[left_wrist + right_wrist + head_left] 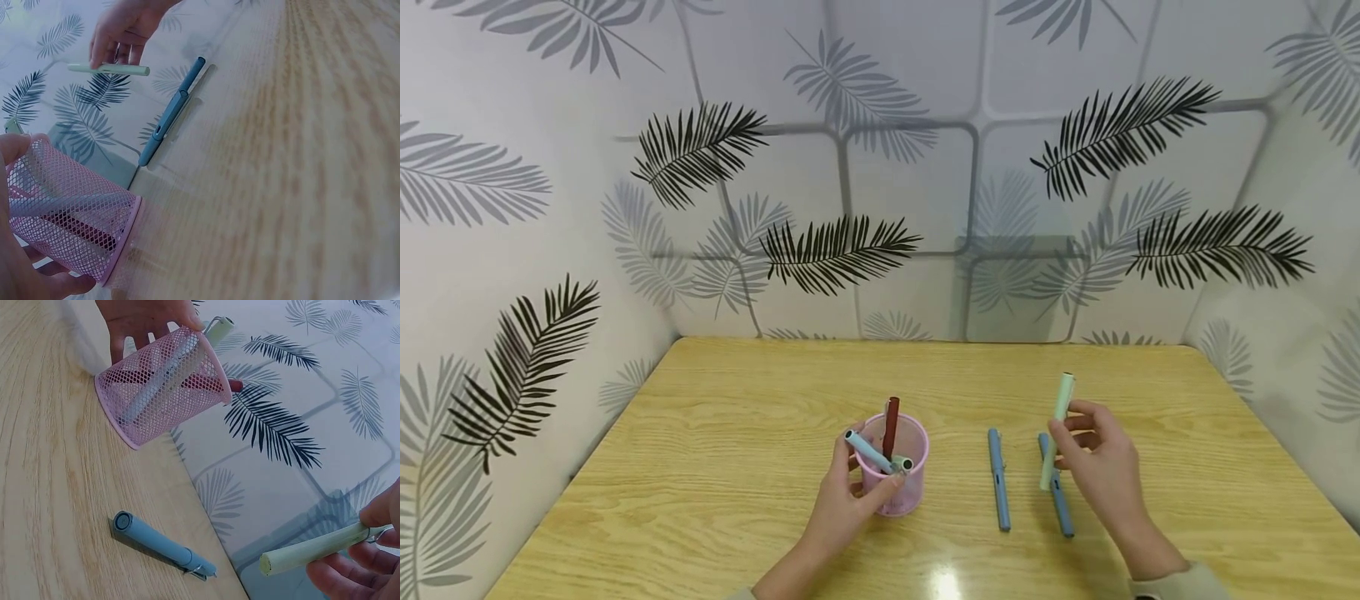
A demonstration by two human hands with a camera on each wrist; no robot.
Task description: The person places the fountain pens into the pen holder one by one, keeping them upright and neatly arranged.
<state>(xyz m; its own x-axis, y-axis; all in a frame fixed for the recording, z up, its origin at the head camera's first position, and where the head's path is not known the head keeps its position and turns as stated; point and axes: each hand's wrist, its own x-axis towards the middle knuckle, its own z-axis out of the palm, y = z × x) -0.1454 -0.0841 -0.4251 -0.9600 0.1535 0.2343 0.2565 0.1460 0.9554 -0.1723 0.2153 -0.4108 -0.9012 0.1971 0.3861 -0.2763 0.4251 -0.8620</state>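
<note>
Bright, even overhead light. White glare spot on desk [946, 581] near front edge. Shadows soft, faint. Head view bowed at edges. Wrist views bluish, desk grain smeared, close mesh soft-focused.

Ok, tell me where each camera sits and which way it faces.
Head: on the head, looking forward and down at the table; both hands and forearms show.
Left wrist: low by the left hand, facing across the cup toward the right hand.
Right wrist: by the right hand's fingers, facing the cup and left hand.
Shared: both wrist views show the green pen and a blue pen.
</note>
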